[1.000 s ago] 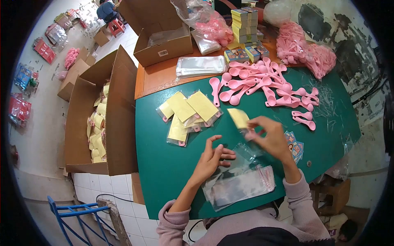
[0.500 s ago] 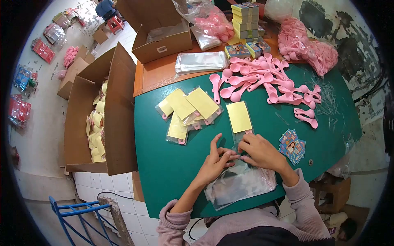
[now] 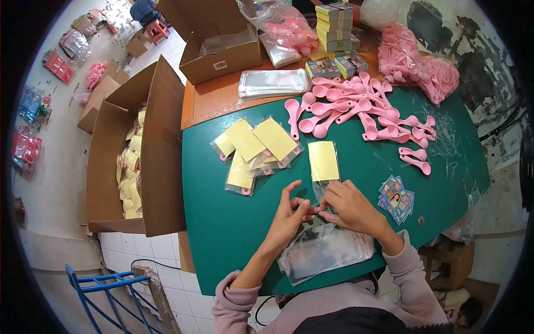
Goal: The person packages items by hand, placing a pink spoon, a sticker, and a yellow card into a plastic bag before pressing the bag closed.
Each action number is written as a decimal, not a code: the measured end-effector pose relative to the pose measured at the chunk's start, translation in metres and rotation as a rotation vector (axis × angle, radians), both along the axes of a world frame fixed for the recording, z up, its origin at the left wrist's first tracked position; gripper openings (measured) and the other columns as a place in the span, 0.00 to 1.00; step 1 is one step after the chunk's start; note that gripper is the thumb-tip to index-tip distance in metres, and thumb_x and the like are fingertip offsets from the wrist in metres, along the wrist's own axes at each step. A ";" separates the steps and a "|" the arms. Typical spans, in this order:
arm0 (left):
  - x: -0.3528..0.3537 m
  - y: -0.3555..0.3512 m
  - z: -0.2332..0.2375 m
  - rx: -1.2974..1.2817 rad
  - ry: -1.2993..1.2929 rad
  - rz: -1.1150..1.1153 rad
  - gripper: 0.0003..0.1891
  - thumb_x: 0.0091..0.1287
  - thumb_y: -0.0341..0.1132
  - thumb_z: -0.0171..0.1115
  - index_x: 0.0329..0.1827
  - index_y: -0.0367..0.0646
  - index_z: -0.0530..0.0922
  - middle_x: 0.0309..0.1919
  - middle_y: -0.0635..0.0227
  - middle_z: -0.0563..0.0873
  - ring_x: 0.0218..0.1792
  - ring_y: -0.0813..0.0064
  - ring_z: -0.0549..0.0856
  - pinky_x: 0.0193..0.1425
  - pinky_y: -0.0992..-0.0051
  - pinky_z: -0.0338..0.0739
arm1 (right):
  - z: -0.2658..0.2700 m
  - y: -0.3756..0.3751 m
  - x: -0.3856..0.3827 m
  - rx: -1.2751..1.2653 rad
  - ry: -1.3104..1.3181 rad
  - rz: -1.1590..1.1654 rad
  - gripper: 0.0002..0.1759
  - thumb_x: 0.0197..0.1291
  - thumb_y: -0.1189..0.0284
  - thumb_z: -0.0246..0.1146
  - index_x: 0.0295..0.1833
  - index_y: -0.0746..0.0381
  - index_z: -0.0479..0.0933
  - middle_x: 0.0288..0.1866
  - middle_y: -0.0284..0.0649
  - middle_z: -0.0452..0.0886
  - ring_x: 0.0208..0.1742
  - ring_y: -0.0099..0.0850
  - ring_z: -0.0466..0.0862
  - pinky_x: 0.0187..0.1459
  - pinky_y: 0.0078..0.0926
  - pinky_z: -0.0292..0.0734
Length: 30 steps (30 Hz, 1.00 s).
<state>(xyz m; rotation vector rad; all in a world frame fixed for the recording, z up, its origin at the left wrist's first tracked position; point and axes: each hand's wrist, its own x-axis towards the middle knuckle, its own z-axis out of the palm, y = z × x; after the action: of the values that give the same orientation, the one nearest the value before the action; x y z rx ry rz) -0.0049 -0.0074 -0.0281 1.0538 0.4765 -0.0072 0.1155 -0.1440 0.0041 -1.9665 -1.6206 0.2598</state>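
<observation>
My left hand (image 3: 290,216) and my right hand (image 3: 351,208) meet over the table, both pinching the near end of a clear plastic bag (image 3: 318,189). Inside that bag a yellow card (image 3: 324,161) shows at the far end, and my right fingers hide part of the rest. Below my hands lies a stack of clear plastic bags (image 3: 329,255). Left of the bag sit several filled packets (image 3: 245,145) with yellow cards and pink spoon ends showing. To the right is a fanned pile of blue printed cards (image 3: 396,199).
Loose pink measuring spoons (image 3: 356,108) cover the back of the green table (image 3: 222,234). Behind them stand stacked card bundles (image 3: 334,33), bagged pink spoons (image 3: 411,61) and more clear bags (image 3: 272,83). A big cardboard box (image 3: 164,150) of packets stands at left, near a blue metal frame (image 3: 105,284).
The bag's yellow card has turned slightly, and the pink piece at its near edge is now covered. My left thumb and fingers have drawn together; my right hand has moved slightly left.
</observation>
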 end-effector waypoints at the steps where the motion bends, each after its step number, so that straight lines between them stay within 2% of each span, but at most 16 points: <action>1: 0.000 0.000 0.001 0.006 0.014 0.016 0.26 0.69 0.33 0.50 0.67 0.44 0.52 0.36 0.69 0.74 0.42 0.74 0.79 0.47 0.78 0.74 | 0.001 0.000 -0.001 0.015 -0.018 -0.003 0.11 0.45 0.71 0.66 0.31 0.60 0.71 0.31 0.38 0.70 0.36 0.34 0.72 0.40 0.29 0.63; 8: 0.005 0.002 0.002 0.011 0.017 0.010 0.24 0.67 0.31 0.53 0.65 0.43 0.57 0.36 0.68 0.75 0.39 0.77 0.79 0.45 0.79 0.75 | -0.004 0.003 -0.007 0.054 -0.176 0.077 0.11 0.44 0.71 0.67 0.30 0.59 0.71 0.29 0.36 0.71 0.36 0.33 0.74 0.43 0.32 0.66; 10: 0.008 0.002 -0.008 0.127 0.009 0.000 0.29 0.64 0.26 0.57 0.66 0.44 0.55 0.36 0.65 0.76 0.37 0.78 0.79 0.43 0.81 0.76 | -0.004 0.004 -0.010 0.084 -0.197 0.117 0.10 0.44 0.72 0.66 0.30 0.59 0.71 0.28 0.35 0.71 0.35 0.33 0.74 0.46 0.33 0.67; 14: 0.009 0.004 -0.007 0.117 -0.074 0.011 0.34 0.60 0.23 0.60 0.68 0.44 0.53 0.34 0.64 0.76 0.37 0.78 0.80 0.42 0.81 0.77 | -0.003 0.001 -0.010 0.088 -0.195 0.154 0.09 0.45 0.72 0.66 0.30 0.59 0.71 0.29 0.34 0.72 0.35 0.32 0.74 0.46 0.34 0.67; 16: 0.009 0.005 -0.002 0.106 -0.080 0.076 0.37 0.59 0.22 0.60 0.69 0.44 0.52 0.34 0.64 0.77 0.38 0.76 0.81 0.43 0.80 0.77 | 0.000 -0.005 -0.002 0.135 0.082 0.216 0.09 0.47 0.72 0.65 0.28 0.60 0.71 0.30 0.35 0.72 0.35 0.29 0.74 0.45 0.30 0.67; 17: 0.009 0.007 -0.002 0.105 -0.081 0.073 0.37 0.59 0.22 0.60 0.69 0.44 0.52 0.34 0.64 0.77 0.38 0.76 0.81 0.43 0.80 0.77 | 0.006 -0.010 0.003 0.134 0.082 0.213 0.09 0.47 0.72 0.65 0.28 0.60 0.71 0.30 0.35 0.72 0.35 0.29 0.74 0.45 0.30 0.67; 19: 0.009 0.012 -0.002 0.082 -0.090 0.089 0.36 0.59 0.22 0.60 0.69 0.43 0.52 0.35 0.64 0.77 0.39 0.75 0.81 0.44 0.79 0.76 | 0.022 -0.026 0.018 0.061 0.676 0.131 0.08 0.49 0.73 0.64 0.27 0.62 0.71 0.31 0.35 0.73 0.35 0.26 0.74 0.42 0.26 0.68; 22: 0.005 0.011 0.008 0.060 -0.064 0.028 0.33 0.61 0.24 0.59 0.68 0.43 0.55 0.37 0.63 0.78 0.40 0.75 0.81 0.45 0.78 0.75 | 0.025 -0.069 0.079 0.276 0.909 0.004 0.11 0.45 0.72 0.67 0.26 0.62 0.71 0.30 0.35 0.73 0.34 0.25 0.73 0.38 0.22 0.68; 23: 0.005 0.011 0.007 0.057 -0.068 0.022 0.33 0.61 0.24 0.59 0.68 0.43 0.55 0.37 0.63 0.78 0.40 0.75 0.81 0.45 0.78 0.75 | 0.026 -0.085 0.109 0.313 0.839 -0.023 0.12 0.44 0.70 0.68 0.26 0.62 0.71 0.29 0.36 0.73 0.34 0.26 0.74 0.38 0.21 0.67; 25: 0.004 0.010 0.004 0.100 -0.044 -0.045 0.24 0.64 0.27 0.57 0.63 0.39 0.63 0.38 0.65 0.78 0.41 0.78 0.80 0.47 0.80 0.73 | 0.041 -0.115 0.168 0.170 0.663 -0.405 0.10 0.50 0.70 0.64 0.27 0.62 0.70 0.28 0.37 0.74 0.31 0.26 0.74 0.34 0.22 0.68; 26: 0.003 0.009 0.003 0.100 -0.050 -0.048 0.24 0.64 0.27 0.57 0.63 0.39 0.63 0.38 0.65 0.78 0.41 0.78 0.80 0.47 0.80 0.73 | 0.047 -0.131 0.197 0.090 0.574 -0.596 0.09 0.52 0.71 0.61 0.28 0.63 0.69 0.28 0.39 0.76 0.29 0.27 0.74 0.32 0.24 0.69; 27: 0.001 0.008 0.002 0.085 -0.069 -0.083 0.19 0.64 0.27 0.56 0.59 0.38 0.67 0.38 0.67 0.79 0.41 0.79 0.79 0.47 0.81 0.73 | 0.021 -0.173 0.239 -0.188 -0.098 -0.866 0.05 0.53 0.74 0.58 0.34 0.64 0.70 0.29 0.41 0.76 0.31 0.30 0.76 0.33 0.27 0.71; 28: 0.001 0.008 0.003 0.075 -0.090 -0.114 0.15 0.65 0.28 0.55 0.55 0.37 0.70 0.38 0.69 0.79 0.41 0.81 0.79 0.47 0.82 0.72 | -0.003 -0.200 0.270 -0.457 -0.797 -1.064 0.07 0.54 0.77 0.55 0.40 0.65 0.72 0.30 0.44 0.77 0.34 0.32 0.79 0.34 0.30 0.73; 29: 0.000 0.009 0.003 0.080 -0.099 -0.109 0.15 0.65 0.28 0.55 0.55 0.37 0.70 0.38 0.69 0.79 0.41 0.81 0.79 0.47 0.82 0.72 | 0.006 -0.193 0.263 -0.447 -0.803 -1.065 0.07 0.54 0.77 0.55 0.40 0.65 0.72 0.30 0.44 0.77 0.34 0.32 0.79 0.34 0.30 0.73; 30: -0.001 0.008 0.003 0.058 -0.092 -0.123 0.14 0.65 0.28 0.55 0.53 0.36 0.72 0.38 0.70 0.79 0.41 0.83 0.78 0.47 0.83 0.72 | 0.021 -0.177 0.239 -0.206 -0.552 -0.990 0.12 0.53 0.79 0.54 0.45 0.64 0.71 0.32 0.46 0.77 0.37 0.34 0.79 0.36 0.33 0.74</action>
<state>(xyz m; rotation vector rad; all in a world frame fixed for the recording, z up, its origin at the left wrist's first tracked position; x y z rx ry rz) -0.0057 0.0011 -0.0246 1.1339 0.3301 -0.0540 0.3545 -0.3213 0.0253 -2.8959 -0.6964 -0.5624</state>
